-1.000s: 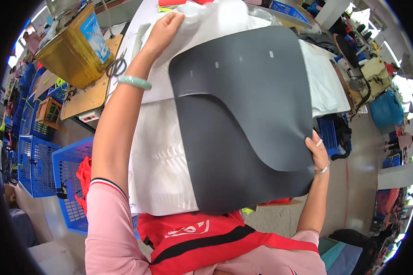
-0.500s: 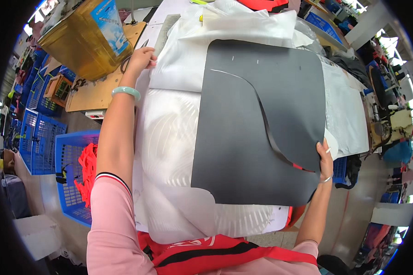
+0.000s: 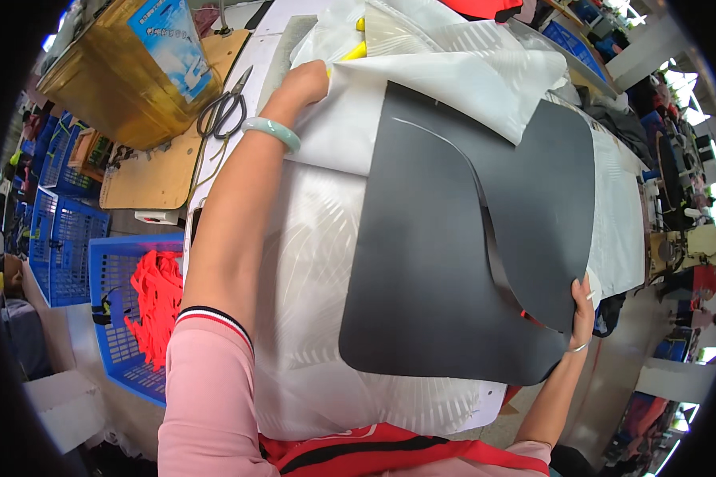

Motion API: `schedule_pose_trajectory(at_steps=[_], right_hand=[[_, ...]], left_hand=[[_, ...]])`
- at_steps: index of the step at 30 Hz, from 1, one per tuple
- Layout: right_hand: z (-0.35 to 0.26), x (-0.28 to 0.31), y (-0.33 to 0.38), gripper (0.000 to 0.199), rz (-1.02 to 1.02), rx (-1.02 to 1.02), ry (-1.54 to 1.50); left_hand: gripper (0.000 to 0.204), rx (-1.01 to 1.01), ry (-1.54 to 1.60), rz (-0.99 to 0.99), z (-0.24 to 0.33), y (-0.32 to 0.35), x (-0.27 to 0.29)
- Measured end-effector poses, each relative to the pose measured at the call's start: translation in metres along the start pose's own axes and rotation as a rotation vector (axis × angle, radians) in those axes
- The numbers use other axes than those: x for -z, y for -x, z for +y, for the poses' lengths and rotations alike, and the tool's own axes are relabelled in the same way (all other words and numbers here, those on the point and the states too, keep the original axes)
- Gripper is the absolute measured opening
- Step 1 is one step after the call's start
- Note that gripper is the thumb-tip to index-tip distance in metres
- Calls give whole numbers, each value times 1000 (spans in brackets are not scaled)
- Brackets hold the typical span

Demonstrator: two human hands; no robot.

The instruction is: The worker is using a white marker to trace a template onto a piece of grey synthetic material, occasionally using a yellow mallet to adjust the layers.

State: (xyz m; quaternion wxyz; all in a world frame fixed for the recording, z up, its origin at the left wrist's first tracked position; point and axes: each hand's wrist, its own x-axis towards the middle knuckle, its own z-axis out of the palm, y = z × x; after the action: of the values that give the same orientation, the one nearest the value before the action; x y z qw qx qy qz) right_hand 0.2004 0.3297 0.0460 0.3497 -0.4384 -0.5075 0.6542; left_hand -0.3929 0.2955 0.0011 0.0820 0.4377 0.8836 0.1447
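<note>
A large black sheet panel (image 3: 429,262) with rounded corners and a long curved slit lies over pale plastic sheeting. At its lower right edge my right hand (image 3: 583,314) is closed on the panel, beside a small white piece. Bits of red show at the slit's lower end. Farther off to the left, my left hand (image 3: 306,83) is closed on the edge of a white plastic sheet (image 3: 453,83). That sheet lies raised and folded over the panel's top edge. Black-handled scissors (image 3: 224,111) rest on the table left of my left wrist.
A large yellowish metal can (image 3: 119,79) stands on a wooden board (image 3: 147,179) at the far left. Below it, a blue crate (image 3: 135,381) holds red strips (image 3: 153,306). More blue crates (image 3: 60,246) stand farther left. Yellow handles (image 3: 356,49) show among the plastic.
My left hand has moved right and away from the scissors and now grips the white sheet, which has come over the panel's top. The panel and my right hand have shifted slightly right and nearer.
</note>
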Motion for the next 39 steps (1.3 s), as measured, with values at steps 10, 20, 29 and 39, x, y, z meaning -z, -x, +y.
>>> schedule_pose_trajectory(at_steps=[10, 20, 29, 39], right_hand=[[-3, -26, -39, 49, -60, -77, -86], [5, -34, -64, 47, -85, -72, -155], [4, -36, -57, 49, -84, -43, -89], [11, -21, 1, 51, -2, 40, 146]], left_hand=[[44, 156, 239, 256, -61, 36, 39], [24, -109, 501, 493, -74, 190, 42], [30, -181, 198, 137, 5, 174, 30], [43, -19, 64, 271, 25, 32, 12]])
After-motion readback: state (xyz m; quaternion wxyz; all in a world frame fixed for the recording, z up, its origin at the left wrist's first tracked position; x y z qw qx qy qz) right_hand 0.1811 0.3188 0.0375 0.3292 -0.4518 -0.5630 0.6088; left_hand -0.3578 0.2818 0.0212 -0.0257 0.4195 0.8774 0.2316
